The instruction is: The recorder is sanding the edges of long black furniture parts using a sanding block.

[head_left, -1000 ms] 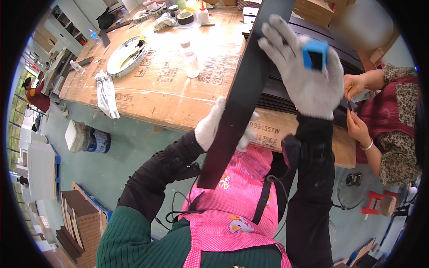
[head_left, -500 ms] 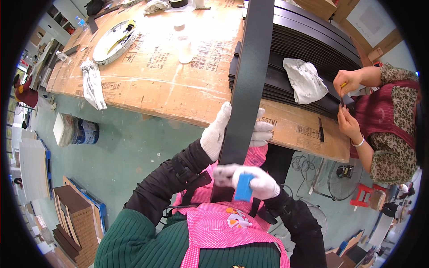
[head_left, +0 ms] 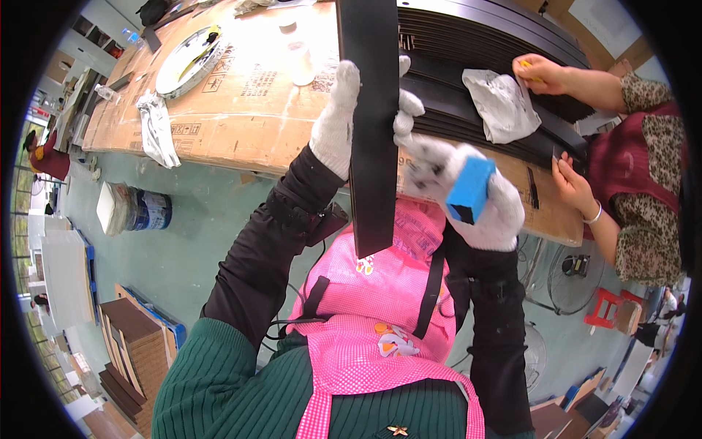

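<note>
A long dark board [head_left: 376, 132] rises away from me, its near end above my pink apron. My left hand [head_left: 335, 121], in a white glove, grips it from below, thumb along the left edge and fingertips showing past the right edge. Just right of the board is my right hand [head_left: 504, 208], in a white glove with dark smudges on its fingers. It is closed around a blue block [head_left: 471, 189] with a dark end, held apart from the board's face.
A cardboard-covered table [head_left: 241, 124] bears a stack of dark boards [head_left: 468, 44], a white cloth [head_left: 501, 106], a round tray [head_left: 191, 62], a clear bottle [head_left: 298, 64] and white gloves [head_left: 156, 132]. A co-worker's hands [head_left: 545, 73] work at the right. A bucket [head_left: 150, 210] stands on the floor.
The board and my left hand have moved up and to the left. My right hand has swung right and upward with the blue block, off the board's near end. The co-worker's hands have separated.
</note>
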A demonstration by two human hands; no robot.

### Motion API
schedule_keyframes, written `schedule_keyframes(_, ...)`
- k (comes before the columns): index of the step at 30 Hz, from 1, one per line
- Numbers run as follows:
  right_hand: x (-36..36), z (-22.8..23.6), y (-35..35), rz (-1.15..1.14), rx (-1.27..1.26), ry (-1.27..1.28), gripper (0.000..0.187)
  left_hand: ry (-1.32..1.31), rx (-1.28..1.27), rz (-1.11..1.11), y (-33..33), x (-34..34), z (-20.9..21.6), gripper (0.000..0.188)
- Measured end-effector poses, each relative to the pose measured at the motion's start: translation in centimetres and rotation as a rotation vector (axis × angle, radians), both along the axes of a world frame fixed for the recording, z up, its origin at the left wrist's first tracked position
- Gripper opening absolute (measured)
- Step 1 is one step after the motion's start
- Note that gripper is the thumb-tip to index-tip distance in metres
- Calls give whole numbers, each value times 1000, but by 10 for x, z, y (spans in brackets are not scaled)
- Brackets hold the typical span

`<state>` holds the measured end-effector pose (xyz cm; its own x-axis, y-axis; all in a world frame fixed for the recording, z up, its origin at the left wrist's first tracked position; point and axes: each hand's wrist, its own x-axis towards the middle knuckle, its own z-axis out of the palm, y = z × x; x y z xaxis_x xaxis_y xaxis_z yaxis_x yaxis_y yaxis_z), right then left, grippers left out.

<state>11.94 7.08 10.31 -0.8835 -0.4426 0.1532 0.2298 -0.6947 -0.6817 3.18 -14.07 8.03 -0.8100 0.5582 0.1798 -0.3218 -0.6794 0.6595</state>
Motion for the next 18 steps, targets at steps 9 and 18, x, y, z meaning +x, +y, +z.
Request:
schedule_keyframes(9,48,-81,-12,457,34,-4,62,107,179,70,-10,-8,51,87)
schedule_keyframes(18,37,-59,66,125,177,-68,69,268,-10,424,-4,-10,51,75)
